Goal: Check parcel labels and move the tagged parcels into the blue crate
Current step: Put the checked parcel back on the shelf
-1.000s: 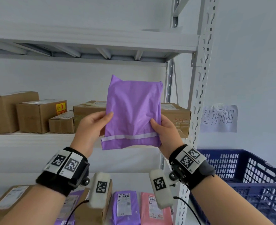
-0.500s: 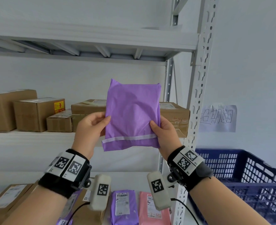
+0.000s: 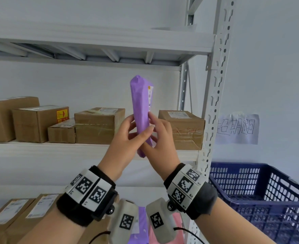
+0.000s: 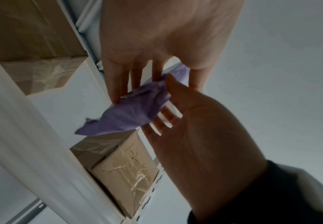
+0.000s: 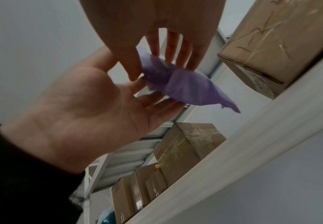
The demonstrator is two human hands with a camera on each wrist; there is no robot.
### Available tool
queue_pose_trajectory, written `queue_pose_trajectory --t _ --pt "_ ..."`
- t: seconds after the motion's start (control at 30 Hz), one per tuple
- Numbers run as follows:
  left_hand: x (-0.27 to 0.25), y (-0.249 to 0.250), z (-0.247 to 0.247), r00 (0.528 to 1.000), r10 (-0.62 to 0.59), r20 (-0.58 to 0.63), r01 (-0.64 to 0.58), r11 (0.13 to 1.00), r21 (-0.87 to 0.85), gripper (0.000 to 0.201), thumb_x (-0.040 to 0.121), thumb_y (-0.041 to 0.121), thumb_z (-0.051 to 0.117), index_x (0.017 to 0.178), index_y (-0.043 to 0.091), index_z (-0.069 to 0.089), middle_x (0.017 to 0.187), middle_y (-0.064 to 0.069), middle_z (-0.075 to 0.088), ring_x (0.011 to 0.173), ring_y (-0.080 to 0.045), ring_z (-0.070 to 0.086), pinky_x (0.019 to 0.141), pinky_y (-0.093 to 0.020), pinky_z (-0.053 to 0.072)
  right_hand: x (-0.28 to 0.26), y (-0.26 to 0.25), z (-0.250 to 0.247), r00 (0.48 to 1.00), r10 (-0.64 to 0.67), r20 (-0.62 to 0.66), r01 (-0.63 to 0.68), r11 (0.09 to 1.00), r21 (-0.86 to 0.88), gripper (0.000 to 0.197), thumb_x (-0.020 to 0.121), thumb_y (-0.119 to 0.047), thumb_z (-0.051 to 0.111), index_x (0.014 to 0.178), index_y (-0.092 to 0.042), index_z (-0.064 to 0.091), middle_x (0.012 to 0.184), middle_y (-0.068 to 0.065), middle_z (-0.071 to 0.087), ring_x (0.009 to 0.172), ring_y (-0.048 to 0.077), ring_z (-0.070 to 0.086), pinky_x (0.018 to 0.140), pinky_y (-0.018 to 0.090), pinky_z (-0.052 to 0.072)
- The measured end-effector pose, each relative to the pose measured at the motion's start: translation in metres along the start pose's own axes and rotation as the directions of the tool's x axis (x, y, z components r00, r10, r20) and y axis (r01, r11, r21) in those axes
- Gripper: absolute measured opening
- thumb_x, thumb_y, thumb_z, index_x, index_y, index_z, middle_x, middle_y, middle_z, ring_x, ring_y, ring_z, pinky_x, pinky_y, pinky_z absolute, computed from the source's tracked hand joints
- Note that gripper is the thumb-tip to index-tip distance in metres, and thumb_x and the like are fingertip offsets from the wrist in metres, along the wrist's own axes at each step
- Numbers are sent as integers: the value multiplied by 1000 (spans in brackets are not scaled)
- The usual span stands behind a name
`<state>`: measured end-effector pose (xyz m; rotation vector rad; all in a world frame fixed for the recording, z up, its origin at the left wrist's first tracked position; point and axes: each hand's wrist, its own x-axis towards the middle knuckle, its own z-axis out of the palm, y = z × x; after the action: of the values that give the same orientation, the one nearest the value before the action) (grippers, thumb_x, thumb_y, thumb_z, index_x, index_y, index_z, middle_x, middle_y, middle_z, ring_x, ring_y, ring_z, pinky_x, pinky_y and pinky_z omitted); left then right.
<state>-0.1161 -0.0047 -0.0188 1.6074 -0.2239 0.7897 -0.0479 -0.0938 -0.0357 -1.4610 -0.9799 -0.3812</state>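
Note:
A purple plastic mailer parcel (image 3: 140,106) stands upright and edge-on in front of the middle shelf. A white printed label (image 3: 150,97) shows as a sliver on its right face. My left hand (image 3: 124,140) grips its lower part, thumb across the near edge. My right hand (image 3: 162,138) holds the same part from the right, fingers on the label side. The left wrist view shows the parcel (image 4: 126,112) pinched between both hands' fingertips, as does the right wrist view (image 5: 185,87). The blue crate (image 3: 261,187) stands low at the right, beyond the rack.
Several taped cardboard boxes (image 3: 96,125) line the middle shelf behind the parcel. A white perforated rack upright (image 3: 215,103) separates the shelf from the crate. A handwritten paper sign (image 3: 237,128) hangs on the wall. Labelled boxes (image 3: 13,213) and a pink mailer (image 3: 177,221) lie on the lower shelf.
The parcel has turned from showing its flat unlabelled back to edge-on, its label now showing on the right. Both hands have moved closer together around its lower part.

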Motion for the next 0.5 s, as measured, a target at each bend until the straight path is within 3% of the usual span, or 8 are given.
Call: queue_pose_trajectory --t 0.07,0.13,0.23,0.3,0.37,0.43,0.5 --pt "2 -2 1 999 -3 -41 2 1000 -27 47 76 42 66 120 40 50 111 10 68 92 -8 70 61 -29 56 -1 1 -1 999 -25 38 27 999 -41 64 84 -9 67 142 -18 41 125 -5 38 112 5 46 83 4 43" --pt "5 -8 -1 995 -22 -93 16 998 -68 51 78 37 66 127 34 50 116 12 67 99 -6 68 72 -25 56 -1 2 -4 996 -72 55 77 993 -90 59 82 -14 67 138 -18 48 124 -6 44 118 8 46 95 10 39" --pt "13 -19 -10 980 -84 -181 66 993 -100 46 91 19 62 134 23 49 122 5 66 109 -13 65 92 -39 54 4 5 -14 990 -142 -2 141 984 -111 49 77 -19 60 126 -17 57 119 -2 57 112 9 52 96 21 41" --pt "16 -22 -15 970 -118 -210 91 987 -136 40 93 14 59 132 20 52 121 1 67 111 -19 65 95 -43 52 12 7 -28 982 -161 -97 145 977 -158 47 77 -19 61 124 -20 57 118 -3 55 112 10 49 98 26 40" --pt "17 -22 -21 970 -143 -197 104 976 -193 38 93 12 56 130 19 53 120 0 68 110 -20 65 92 -38 53 22 11 -43 985 -88 -149 61 982 -177 53 81 -18 64 131 -23 49 123 -6 45 120 14 43 104 31 35" --pt "18 -18 -29 972 -181 -151 138 956 -258 40 91 13 57 131 18 54 121 -1 68 110 -19 65 91 -35 54 29 14 -53 991 60 -117 -75 989 -129 63 84 -12 65 139 -27 40 126 -8 38 126 16 39 109 35 33" --pt "20 -17 -38 972 -209 -110 167 936 -309 49 84 17 59 133 16 54 124 -4 66 112 -21 64 93 -37 53 32 18 -58 985 168 -51 -169 985 -19 67 87 -8 62 143 -29 34 127 -7 44 121 14 48 107 38 40"
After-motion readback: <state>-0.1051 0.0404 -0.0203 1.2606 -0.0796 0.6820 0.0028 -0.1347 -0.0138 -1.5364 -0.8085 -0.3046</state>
